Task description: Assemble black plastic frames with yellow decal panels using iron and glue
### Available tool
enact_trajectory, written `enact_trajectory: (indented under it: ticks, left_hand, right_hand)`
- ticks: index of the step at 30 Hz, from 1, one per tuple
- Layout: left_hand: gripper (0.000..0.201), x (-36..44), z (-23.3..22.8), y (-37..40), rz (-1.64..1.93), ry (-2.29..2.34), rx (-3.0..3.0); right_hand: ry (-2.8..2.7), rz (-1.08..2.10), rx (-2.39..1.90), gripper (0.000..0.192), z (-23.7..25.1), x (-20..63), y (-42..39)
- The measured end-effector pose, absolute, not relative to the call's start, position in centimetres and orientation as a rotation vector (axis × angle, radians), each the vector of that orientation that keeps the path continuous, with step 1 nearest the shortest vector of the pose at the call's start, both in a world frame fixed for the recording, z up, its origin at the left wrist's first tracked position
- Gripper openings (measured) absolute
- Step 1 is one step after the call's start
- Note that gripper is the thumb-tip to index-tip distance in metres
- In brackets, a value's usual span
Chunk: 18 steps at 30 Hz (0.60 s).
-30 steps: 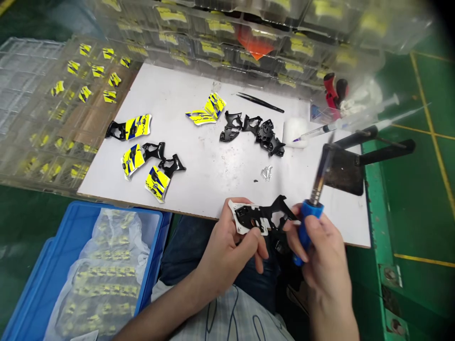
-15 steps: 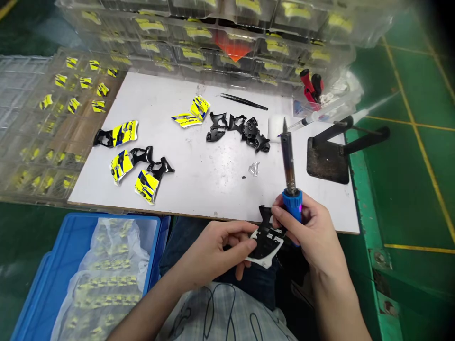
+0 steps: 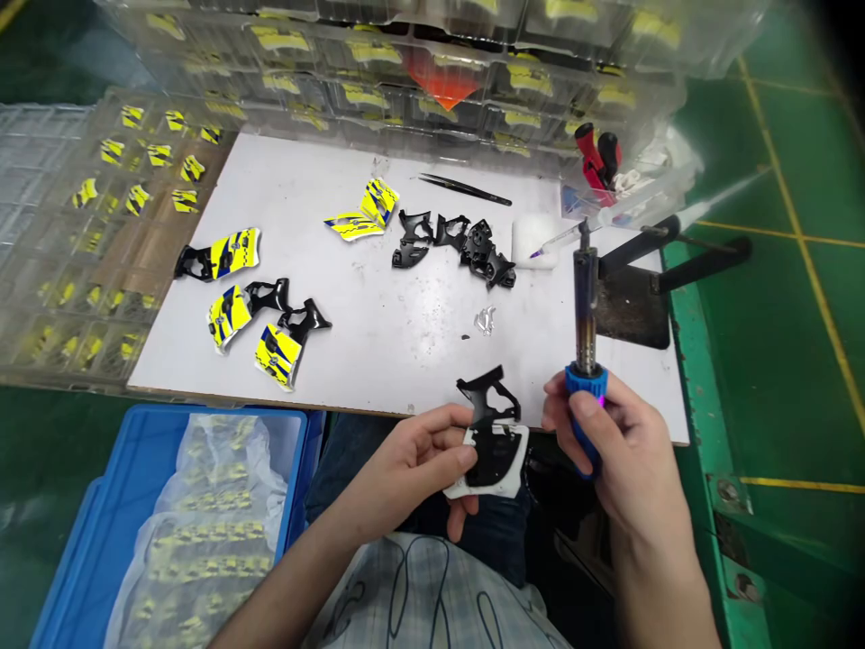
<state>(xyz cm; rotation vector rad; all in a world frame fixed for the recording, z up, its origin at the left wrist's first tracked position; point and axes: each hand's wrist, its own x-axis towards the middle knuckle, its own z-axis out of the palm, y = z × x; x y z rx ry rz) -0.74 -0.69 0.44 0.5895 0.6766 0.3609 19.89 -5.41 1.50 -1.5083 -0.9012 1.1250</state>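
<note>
My left hand point(image 3: 415, 464) pinches a black-and-white plastic shell part point(image 3: 493, 437) by its lower edge, just in front of the white board point(image 3: 405, 333). My right hand point(image 3: 612, 446) grips the blue handle of a soldering iron point(image 3: 585, 311), whose metal tip points up and away, a little to the right of the part and apart from it. On the board lie three yellow-and-blue shell pieces point(image 3: 233, 302) joined to black frames at the left, loose yellow covers point(image 3: 365, 212) and a heap of black frames point(image 3: 456, 243) further back.
A black iron stand point(image 3: 632, 302) sits at the board's right edge beside a glue syringe point(image 3: 560, 242) and tweezers point(image 3: 463, 189). Clear trays point(image 3: 122, 207) with yellow parts ring the board. A blue crate point(image 3: 162, 532) with bagged parts stands at lower left.
The soldering iron has drawn away to the right of the part, which my left hand has turned more upright. The view barely shifted.
</note>
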Motion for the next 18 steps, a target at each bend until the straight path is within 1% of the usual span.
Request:
enact_trajectory:
  ticks: [3, 9, 14, 18]
  left_hand:
    - [0.033, -0.7, 0.0, -0.7, 0.418, 0.673, 0.561]
    - [0.027, -0.5, -1.0, -0.9, 0.414, 0.585, 0.601]
    - [0.031, -0.2, -0.7, -1.0, 0.469, 0.656, 0.706]
    - [0.021, 0.1, 0.0, -0.9, 0.439, 0.769, 0.840]
  right_hand:
    - [-0.805, 1.189, -1.525, 0.021, 1.6, 19.2, -6.5]
    - [-0.621, 1.337, -1.466, 0.023, 1.1, 16.8, -6.7]
    - [-0.562, 1.385, -1.450, 0.026, 1.1, 16.0, -6.6]
    - [-0.593, 1.390, -1.478, 0.027, 1.1, 15.9, -6.9]
